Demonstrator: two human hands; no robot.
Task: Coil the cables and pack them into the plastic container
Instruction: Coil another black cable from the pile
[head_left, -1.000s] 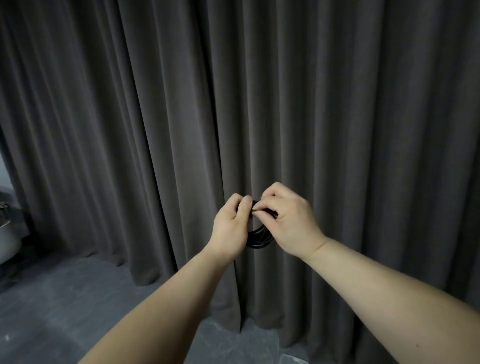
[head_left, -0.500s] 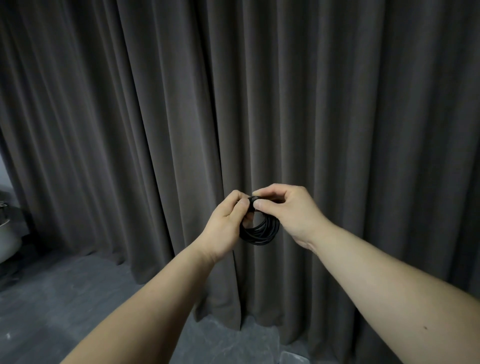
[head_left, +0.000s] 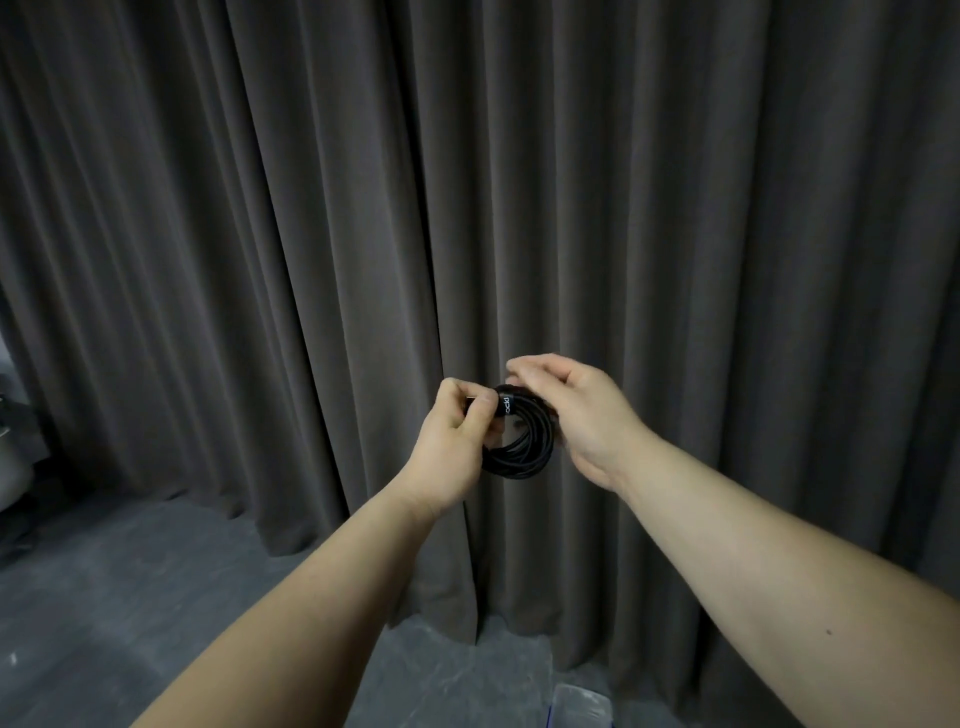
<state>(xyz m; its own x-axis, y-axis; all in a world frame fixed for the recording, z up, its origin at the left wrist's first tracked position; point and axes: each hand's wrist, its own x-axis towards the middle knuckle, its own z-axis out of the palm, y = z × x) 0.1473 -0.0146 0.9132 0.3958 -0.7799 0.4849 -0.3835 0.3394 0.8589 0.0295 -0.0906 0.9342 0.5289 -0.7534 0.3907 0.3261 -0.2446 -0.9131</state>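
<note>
A black cable (head_left: 524, 451), wound into a small round coil, hangs in the air between both hands at mid-frame. A black strap with white lettering (head_left: 506, 404) wraps the coil's top. My left hand (head_left: 457, 444) pinches the strap's end at the coil's left side between thumb and fingers. My right hand (head_left: 574, 415) curls over the coil's top right, with fingertips arched above the strap. The far part of the coil is hidden behind my right palm. A corner of a clear plastic container (head_left: 579, 706) shows at the bottom edge.
A dark grey pleated curtain (head_left: 675, 208) fills the whole background down to the grey floor (head_left: 130, 597). Some pale grey furniture (head_left: 10, 462) sits at the far left edge.
The hands have parted a little, so more of the coil and the lettered strap now show. My right hand has lifted its fingers over the top of the coil.
</note>
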